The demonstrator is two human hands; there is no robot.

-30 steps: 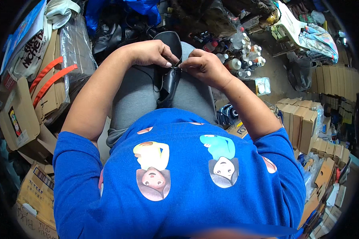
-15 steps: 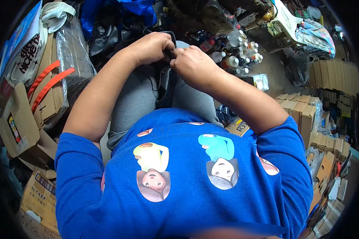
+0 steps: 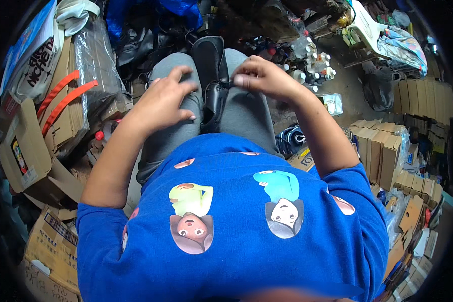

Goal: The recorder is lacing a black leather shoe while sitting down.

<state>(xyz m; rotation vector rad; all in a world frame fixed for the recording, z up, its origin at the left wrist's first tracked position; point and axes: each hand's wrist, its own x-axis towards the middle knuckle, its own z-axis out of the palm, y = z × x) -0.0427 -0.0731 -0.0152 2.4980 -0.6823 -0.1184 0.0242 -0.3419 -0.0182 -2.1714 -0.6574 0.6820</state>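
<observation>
A black lace-up shoe [image 3: 210, 60] rests lengthwise on my lap, between my grey-trousered thighs. My left hand [image 3: 167, 96] hovers just left of it, fingers spread and slightly blurred, holding nothing. On the other side, my right hand [image 3: 259, 78] is closed in a pinch beside the shoe's middle. Between its thumb and fingertips runs a dark shoelace [image 3: 227, 84] that leads back to the shoe.
Cardboard boxes [image 3: 35, 156] and plastic-wrapped sheets stand at the left, with two orange strips [image 3: 68, 108] on them. Several bottles [image 3: 314, 65] cluster on the floor beyond my right hand. Stacked cartons [image 3: 375, 146] line the right; a white chair [image 3: 362, 25] stands far right.
My hands were together over the shoe. The left has let go, moved back and left, and spread its fingers; the right has shifted right, uncovering the shoe.
</observation>
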